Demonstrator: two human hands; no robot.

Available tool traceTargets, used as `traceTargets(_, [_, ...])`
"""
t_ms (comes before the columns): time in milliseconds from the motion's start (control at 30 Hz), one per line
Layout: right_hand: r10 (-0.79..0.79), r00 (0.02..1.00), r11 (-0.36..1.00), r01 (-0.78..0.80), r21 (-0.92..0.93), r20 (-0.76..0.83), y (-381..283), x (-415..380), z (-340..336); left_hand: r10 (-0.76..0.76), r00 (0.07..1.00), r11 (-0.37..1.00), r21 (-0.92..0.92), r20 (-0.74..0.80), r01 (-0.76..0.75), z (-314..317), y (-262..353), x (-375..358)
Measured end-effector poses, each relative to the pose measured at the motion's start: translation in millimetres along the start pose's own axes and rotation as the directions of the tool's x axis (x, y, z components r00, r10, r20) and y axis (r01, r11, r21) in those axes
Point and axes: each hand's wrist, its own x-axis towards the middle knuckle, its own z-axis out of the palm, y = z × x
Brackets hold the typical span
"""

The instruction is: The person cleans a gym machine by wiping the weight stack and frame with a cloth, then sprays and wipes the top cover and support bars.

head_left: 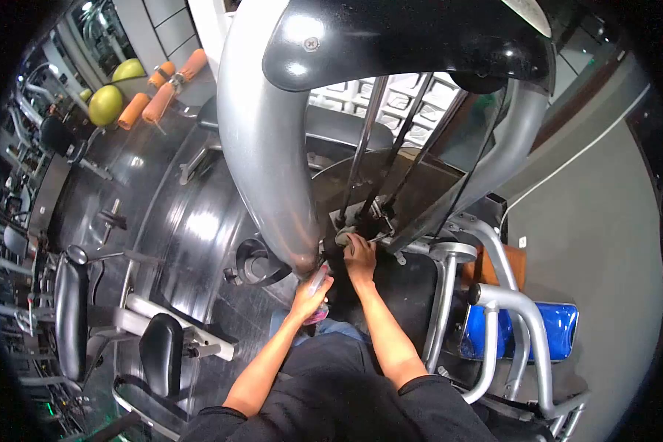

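Observation:
My left hand point(309, 299) is closed around a small clear spray bottle point(317, 316) with pink in its lower part, just below the bend of the thick silver tube point(269, 147). My right hand point(360, 259) reaches to the foot of the machine's dark guide rods point(362, 151). Its fingers press on a pale greyish cloth point(343, 236), bunched against the metal parts there. Fingers partly cover the cloth, so its full size cannot be seen. Both hands are close together, in front of my body.
A black machine cover point(412, 37) overhangs the rods. Silver frame tubes point(516, 302) and a blue glossy case point(560, 331) stand at right, near a grey wall point(597, 221). Padded black seats point(160, 353) are at left. Green balls point(106, 105) and orange rollers point(133, 111) lie farther back.

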Motion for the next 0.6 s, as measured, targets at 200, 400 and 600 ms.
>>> traceTargets(200, [-0.265,0.956,0.962,0.271,-0.028,0.127,-17,-9,-14,-0.063,0.997,0.997,-0.051,0.037,0.065,-10,-1,-4])
traceTargets(400, [-0.286,0.919,0.958,0.270,0.095,0.272,-27,-13,-34,-0.072,0.994,0.995,0.069,0.085,0.066,-12,-7,-3])
traceTargets(600, [-0.096,0.988,0.995,0.093,0.028,0.121,-8,55,-31,-0.114,0.989,0.992,0.070,0.097,0.108,-17,5,-7])
